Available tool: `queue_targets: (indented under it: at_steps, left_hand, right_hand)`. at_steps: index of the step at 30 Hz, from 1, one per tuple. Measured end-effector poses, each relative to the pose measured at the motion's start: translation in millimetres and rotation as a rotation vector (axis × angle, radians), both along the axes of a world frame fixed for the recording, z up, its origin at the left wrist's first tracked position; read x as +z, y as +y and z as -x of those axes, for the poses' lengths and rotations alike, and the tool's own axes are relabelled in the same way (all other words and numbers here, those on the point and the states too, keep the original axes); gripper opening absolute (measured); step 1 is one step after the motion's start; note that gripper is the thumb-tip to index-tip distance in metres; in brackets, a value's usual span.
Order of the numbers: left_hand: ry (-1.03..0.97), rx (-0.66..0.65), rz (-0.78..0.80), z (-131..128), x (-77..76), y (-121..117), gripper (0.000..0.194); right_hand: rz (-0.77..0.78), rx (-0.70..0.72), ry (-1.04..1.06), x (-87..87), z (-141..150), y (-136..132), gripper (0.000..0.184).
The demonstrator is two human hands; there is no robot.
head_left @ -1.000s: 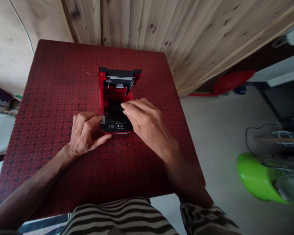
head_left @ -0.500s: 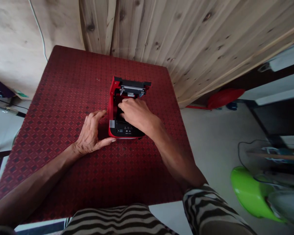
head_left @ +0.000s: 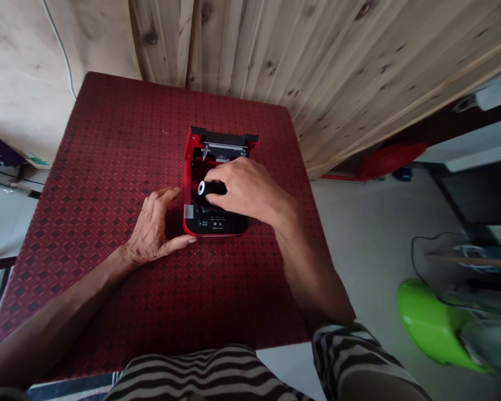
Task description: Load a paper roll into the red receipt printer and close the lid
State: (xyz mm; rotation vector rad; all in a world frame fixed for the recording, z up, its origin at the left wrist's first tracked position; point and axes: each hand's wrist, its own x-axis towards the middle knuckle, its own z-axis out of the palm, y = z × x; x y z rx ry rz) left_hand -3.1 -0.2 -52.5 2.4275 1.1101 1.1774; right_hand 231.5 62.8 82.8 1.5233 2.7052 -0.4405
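Observation:
A red and black label printer (head_left: pixel 217 225) stands on the table with its lid (head_left: pixel 223 138) raised at the far side. My right hand (head_left: pixel 248 186) is over the open compartment, thumb and fingers closed around a black roll (head_left: pixel 211 188) with a white core at its left end. The roll's right part is hidden by the hand. My left hand (head_left: pixel 152 228) rests on the table at the printer's left, fingers spread and holding nothing. Its thumb tip is at the printer's near left corner.
The table (head_left: pixel 121 145) has a dark red patterned cover, with a wooden plank wall (head_left: pixel 242 50) behind it. On the floor at the right are a bright green plastic object (head_left: pixel 430 323), a cable and a red round object (head_left: pixel 392 160).
My right hand has risen from inside the compartment and shifted right, bringing the black roll into sight. My left hand has stayed at the printer's side.

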Motion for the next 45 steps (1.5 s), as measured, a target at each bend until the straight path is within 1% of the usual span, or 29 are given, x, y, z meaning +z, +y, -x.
queue_targets:
  at_steps: [2,4,6,7,8,10,13,15,17,18,20,24,27,29,31,33,35,36,37,40,42,43,44,45]
  left_hand:
    - [0.002,-0.008,0.006,1,0.2,1,0.096]
    - [0.007,-0.014,0.012,1,0.3,1,0.096]
    - [0.014,-0.014,0.015,2,0.3,2,0.095]
    - [0.020,-0.012,0.016,2,0.3,2,0.094]
    - [0.029,-0.010,0.016,3,0.2,2,0.094]
    - [0.047,-0.007,0.016,4,0.1,2,0.093]
    - [0.056,0.000,0.034,5,0.0,2,0.091]
    - [0.048,0.001,0.041,5,0.1,3,0.090]
    - [0.040,-0.001,0.032,4,0.3,4,0.090]
    - [0.039,-0.002,0.027,4,0.5,4,0.090]
    - [0.039,0.002,0.020,3,0.7,5,0.089]
    - [0.039,-0.005,0.021,3,0.6,5,0.088]
    - [0.051,-0.001,0.010,4,0.6,5,0.091]
    - [0.055,-0.003,0.003,5,1.1,5,0.092]
    - [0.051,-0.009,0.023,5,1.9,6,0.091]
    - [0.046,-0.013,0.027,5,2.6,6,0.093]
    - [0.052,-0.015,0.000,5,2.7,7,0.097]
    - [0.058,-0.013,-0.015,5,2.6,7,0.098]
    - [0.065,-0.009,-0.023,4,2.4,7,0.098]
    - [0.074,0.005,-0.017,5,1.9,7,0.095]
    - [0.072,0.003,-0.007,5,1.8,7,0.094]
    - [0.069,-0.003,-0.004,5,1.7,7,0.094]
    - [0.067,-0.008,-0.001,5,1.7,7,0.094]
    - [0.066,-0.013,0.002,6,1.5,7,0.094]
  right_hand:
    - [-0.030,0.001,0.191,5.9,-14,-8,0.019]
    - [-0.022,-0.018,0.444,10.1,-35,-16,0.024]
    - [-0.025,-0.094,0.681,8.1,-61,-20,0.031]
    - [-0.040,-0.152,0.769,3.6,-75,-19,0.034]
    - [-0.074,-0.224,0.830,-3.5,-89,-17,0.035]
    - [-0.118,-0.376,0.873,-25.1,-114,-7,0.034]
    - [-0.102,-0.523,0.888,-68.4,-140,11,0.034]
    - [-0.075,-0.580,0.895,-95.9,-148,19,0.034]
    - [-0.071,-0.604,0.899,-116.5,-150,20,0.035]
    - [-0.077,-0.606,0.896,-123.7,-150,19,0.036]
    - [-0.091,-0.602,0.884,-132.0,-149,17,0.037]
    - [-0.071,-0.599,0.857,-133.9,-146,16,0.038]
    - [-0.055,-0.625,0.799,-129.1,-151,9,0.047]
    - [-0.104,-0.692,0.770,-123.3,-155,-5,0.053]
    - [-0.128,-0.729,0.777,-116.0,-157,-26,0.046]
    - [-0.058,-0.686,0.802,-110.0,-152,-48,0.039]
    - [0.036,-0.610,0.823,-108.8,-140,-62,0.051]
    - [0.059,-0.589,0.833,-110.6,-132,-65,0.057]
    - [0.063,-0.582,0.842,-113.9,-125,-66,0.058]
    - [0.045,-0.618,0.861,-127.1,-109,-59,0.041]
    - [0.040,-0.642,0.898,-130.1,-107,-55,0.036]
    - [0.040,-0.646,0.928,-127.2,-108,-56,0.036]
    - [0.033,-0.645,0.961,-120.6,-110,-58,0.037]
    - [0.018,-0.637,0.988,-110.1,-114,-63,0.036]
